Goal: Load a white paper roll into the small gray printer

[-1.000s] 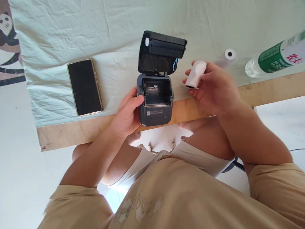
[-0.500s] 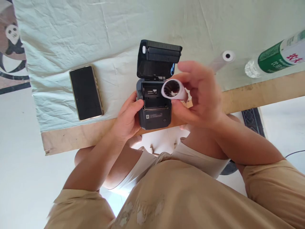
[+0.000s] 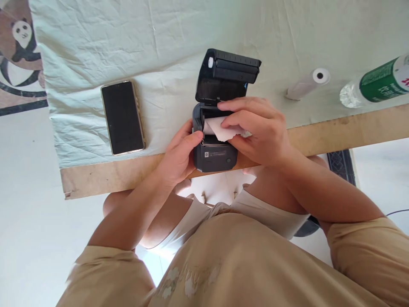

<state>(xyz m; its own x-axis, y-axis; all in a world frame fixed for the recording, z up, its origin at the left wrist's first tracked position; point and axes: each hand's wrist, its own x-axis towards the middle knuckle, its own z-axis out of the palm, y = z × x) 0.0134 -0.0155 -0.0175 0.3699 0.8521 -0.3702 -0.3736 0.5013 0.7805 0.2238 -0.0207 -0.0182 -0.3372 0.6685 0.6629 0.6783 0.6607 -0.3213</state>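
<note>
Visibly ragged white paper [image 3: 222,131] sits inside the dark printer [image 3: 214,163].

The bare right hand [image 3: 258,128] covers one end of the white paper roll [image 3: 222,130] in the boxy dark grey plastic printer [image 3: 215,164], so can't tell how that side sits. Printer's tiny pale print [image 3: 217,154]? Unreadable. Clear plastic bottle with green label [image 3: 378,83] gets chopped by the right edge.

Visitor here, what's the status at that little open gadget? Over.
Left grip holding dark device, lid open. Right grip on white paper roll inside; full seating unclear. Second roll and bottle aside, to the right.
</note>
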